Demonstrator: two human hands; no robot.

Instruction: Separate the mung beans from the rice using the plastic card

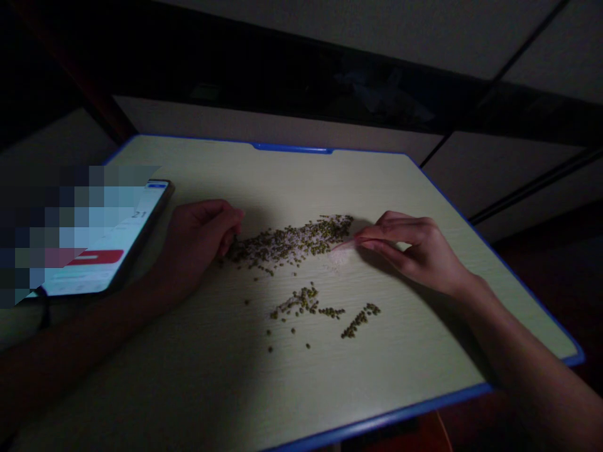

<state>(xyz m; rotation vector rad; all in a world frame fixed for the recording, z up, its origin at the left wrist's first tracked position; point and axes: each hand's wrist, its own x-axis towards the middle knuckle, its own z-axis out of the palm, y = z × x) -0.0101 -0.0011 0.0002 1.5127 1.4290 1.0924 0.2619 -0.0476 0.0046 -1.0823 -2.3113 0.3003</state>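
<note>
Beans (301, 238) beside right hand (419, 245) — well inside the blue table edge (398, 415).

A lit tablet (125, 242) lies at the left of a pale, blue-edged table (414, 364). Behind the table runs a glossy dark band (282, 78) between grey panels (513, 179). An orange-red object (417, 433) shows below the near edge.

This place looks like a dim room in a home, because a light blue-edged table (301, 182) stands close to pale, cabinet-like panels (509, 172) with a glossy dark band (400, 94) at the far side.
</note>
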